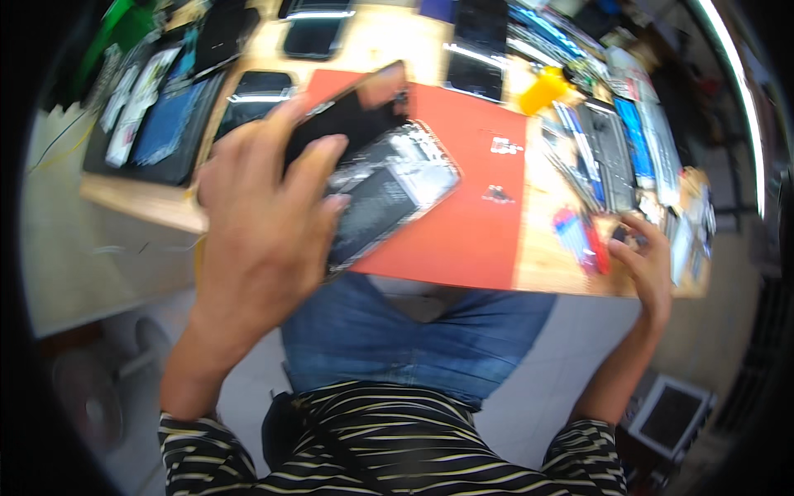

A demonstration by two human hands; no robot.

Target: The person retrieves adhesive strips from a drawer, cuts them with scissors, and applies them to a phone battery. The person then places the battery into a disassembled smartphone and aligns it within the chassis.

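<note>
My left hand point(260, 207) is closed on an opened smartphone, over the left part of an orange-red mat point(475, 248). The phone's glossy black panel point(347, 120) is tilted up, apart from most of the body point(380, 194), whose dark battery and silvery inner parts show. Where the two halves meet is hidden by my fingers. At the table's right edge my right hand point(651, 264) has thumb and fingers curled around a small dark object point(626, 237), too blurred to name. Red and blue slim tools point(583, 240) lie just left of it.
Small metal parts point(498, 195) sit on the mat's right side. Several pens and slim tools point(591, 157) crowd the table's right, near a yellow object point(543, 89). Dark phones point(314, 37) lie at the back; a black tray point(178, 161) with packets stands left.
</note>
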